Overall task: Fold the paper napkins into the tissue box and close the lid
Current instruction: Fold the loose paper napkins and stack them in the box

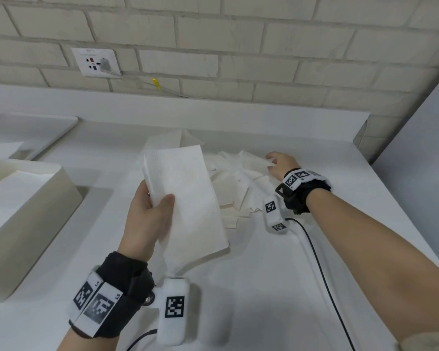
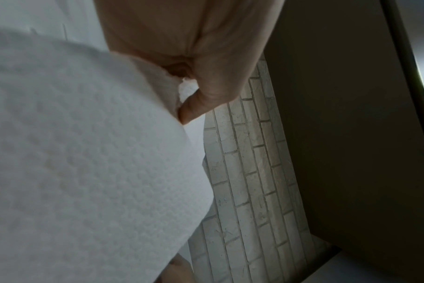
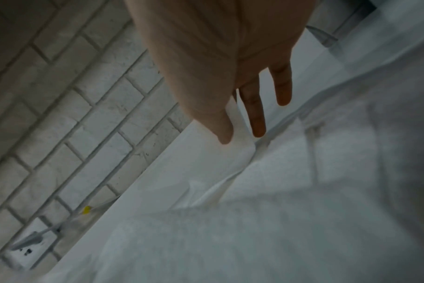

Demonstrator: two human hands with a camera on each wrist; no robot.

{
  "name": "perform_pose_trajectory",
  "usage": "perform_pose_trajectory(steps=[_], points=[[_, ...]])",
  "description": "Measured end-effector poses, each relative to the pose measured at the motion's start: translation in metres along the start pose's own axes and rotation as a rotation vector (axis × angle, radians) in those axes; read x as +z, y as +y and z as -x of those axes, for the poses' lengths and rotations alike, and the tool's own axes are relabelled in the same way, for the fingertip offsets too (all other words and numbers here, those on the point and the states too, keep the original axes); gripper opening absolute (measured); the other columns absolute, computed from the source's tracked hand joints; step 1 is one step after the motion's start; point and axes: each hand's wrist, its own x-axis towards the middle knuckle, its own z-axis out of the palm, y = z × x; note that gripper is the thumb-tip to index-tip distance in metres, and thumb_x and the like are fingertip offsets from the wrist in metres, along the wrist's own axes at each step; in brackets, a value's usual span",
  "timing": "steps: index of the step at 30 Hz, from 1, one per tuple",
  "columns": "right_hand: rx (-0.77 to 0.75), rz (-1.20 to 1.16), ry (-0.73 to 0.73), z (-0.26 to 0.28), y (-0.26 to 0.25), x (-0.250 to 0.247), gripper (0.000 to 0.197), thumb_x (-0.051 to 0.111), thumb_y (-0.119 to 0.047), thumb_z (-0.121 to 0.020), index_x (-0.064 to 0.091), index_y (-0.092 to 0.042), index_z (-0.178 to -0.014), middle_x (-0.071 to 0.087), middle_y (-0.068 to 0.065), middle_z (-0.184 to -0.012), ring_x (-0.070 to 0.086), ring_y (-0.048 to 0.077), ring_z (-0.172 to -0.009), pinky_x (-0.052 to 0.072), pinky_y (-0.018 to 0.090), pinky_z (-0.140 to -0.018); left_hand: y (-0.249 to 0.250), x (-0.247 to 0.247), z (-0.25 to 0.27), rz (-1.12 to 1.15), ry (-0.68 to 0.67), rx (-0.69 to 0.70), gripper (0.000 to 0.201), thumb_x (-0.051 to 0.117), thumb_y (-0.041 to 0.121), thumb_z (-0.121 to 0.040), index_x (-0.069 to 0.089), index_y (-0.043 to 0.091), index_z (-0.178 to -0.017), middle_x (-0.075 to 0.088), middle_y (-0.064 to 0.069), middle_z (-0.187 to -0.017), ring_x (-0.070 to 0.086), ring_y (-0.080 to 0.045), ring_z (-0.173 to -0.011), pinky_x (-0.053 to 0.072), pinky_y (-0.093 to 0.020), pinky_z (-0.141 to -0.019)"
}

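The tissue box is sitting open at the tabletop's left edge, ready. Your left hand is gripping a folded napkin for loading; your right hand is apparently pinching another from the loose pile near the back edge.

Embossed, dimpled paper showing on the folded napkin, soft creased paper napkins lying on a smooth matt white counter, rough pale brick wall behind, smooth matt cream tissue box.
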Motion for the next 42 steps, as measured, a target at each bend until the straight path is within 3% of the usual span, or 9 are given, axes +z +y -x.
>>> perform_pose_trajectory(steps=[6, 11, 16, 22, 26, 31, 34, 36, 42], points=[[-0.111, -0.363, 0.229, 0.009, -0.011, -0.011, 0.021, 0.056, -0.007, -0.089, 0.068, -0.001, -0.106, 0.067, 0.012, -0.105, 0.059, 0.025, -0.100, 0.033, 0.014, -0.069, -0.003, 0.000, -0.002, 0.040, 0.023, 0.024, 0.058, 0.051, 0.000, -0.093, 0.032, 0.026, -0.141, 0.062, -0.001, -0.118, 0.063, -0.022, -0.105, 0.053, -0.036, -0.082], [-0.140, -0.846, 0.306, 0.035, -0.043, -0.039, 0.009, 0.061, -0.008, -0.087, 0.060, -0.006, -0.079, 0.057, -0.002, -0.073, 0.055, 0.019, -0.077, 0.044, 0.031, -0.074, -0.004, 0.004, -0.002, 0.086, 0.007, 0.102, 0.081, 0.055, 0.001, -0.089, 0.024, 0.067, -0.125, 0.054, -0.004, -0.134, 0.064, -0.024, -0.107, 0.053, -0.046, -0.088], [-0.383, -1.012, 0.392, 0.079, -0.085, -0.076, 0.014, 0.049, -0.009, -0.095, 0.052, -0.022, -0.090, 0.061, -0.008, -0.088, 0.060, 0.004, -0.079, 0.051, 0.027, -0.080, -0.013, 0.003, -0.010, 0.010, 0.065, 0.124, 0.053, 0.048, -0.003, -0.091, 0.059, 0.044, -0.113, 0.057, 0.001, -0.132, 0.052, -0.033, -0.120, 0.046, -0.037, -0.097], [-0.560, -1.072, 0.396, 0.121, -0.115, -0.090, 0.015, 0.044, -0.011, -0.098, 0.054, -0.021, -0.101, 0.061, -0.010, -0.095, 0.058, 0.000, -0.087, 0.048, 0.018, -0.083, -0.009, 0.006, -0.009, 0.005, 0.073, 0.085, 0.048, 0.043, -0.005, -0.092, 0.065, 0.037, -0.104, 0.060, -0.004, -0.129, 0.046, -0.038, -0.125, 0.036, -0.047, -0.107], [-0.542, -1.061, 0.185, 0.133, -0.121, -0.068, 0.017, 0.043, -0.012, -0.098, 0.053, -0.025, -0.100, 0.061, -0.014, -0.097, 0.060, -0.002, -0.088, 0.050, 0.020, -0.085, 0.003, 0.008, -0.002, 0.114, 0.014, 0.086, 0.038, 0.046, 0.012, -0.098, 0.071, 0.041, -0.098, 0.062, 0.011, -0.126, 0.051, -0.014, -0.126, 0.033, -0.043, -0.113], [-0.526, -0.830, 0.133, 0.132, -0.119, -0.024, 0.011, 0.044, -0.015, -0.098, 0.053, -0.022, -0.099, 0.063, -0.011, -0.092, 0.062, 0.006, -0.084, 0.049, 0.025, -0.081, 0.019, 0.012, 0.007, 0.208, -0.137, 0.111, 0.041, 0.040, 0.043, -0.093, 0.066, 0.020, -0.116, 0.066, 0.001, -0.121, 0.058, -0.015, -0.118, 0.040, -0.038, -0.105], [-0.491, -0.662, 0.169, 0.136, -0.120, -0.007, 0.005, 0.044, -0.021, -0.098, 0.045, -0.017, -0.095, 0.055, -0.015, -0.078, 0.054, -0.001, -0.069, 0.042, 0.011, -0.062, 0.024, 0.017, 0.014, 0.205, -0.162, 0.123, 0.033, 0.051, 0.035, -0.094, 0.068, 0.009, -0.103, 0.071, -0.001, -0.107, 0.065, -0.016, -0.105, 0.049, -0.030, -0.093], [-0.468, -0.564, 0.199, 0.139, -0.123, 0.002, 0.012, 0.041, -0.024, -0.098, 0.040, -0.014, -0.092, 0.049, -0.011, -0.076, 0.049, 0.006, -0.067, 0.038, 0.021, -0.057, 0.022, 0.019, 0.014, 0.160, -0.118, 0.144, 0.026, 0.050, 0.021, -0.096, 0.067, 0.002, -0.100, 0.071, -0.002, -0.099, 0.066, -0.016, -0.095, 0.051, -0.026, -0.085], [-0.253, -0.712, 0.024, 0.148, -0.137, 0.014, 0.030, 0.030, -0.025, -0.101, 0.025, -0.019, -0.072, 0.032, 0.000, -0.096, 0.035, 0.002, -0.073, 0.033, 0.008, -0.062, 0.015, 0.013, 0.014, 0.085, -0.087, 0.189, 0.022, 0.044, 0.016, -0.099, 0.065, 0.023, -0.103, 0.072, 0.007, -0.101, 0.067, -0.012, -0.099, 0.051, -0.023, -0.082]])
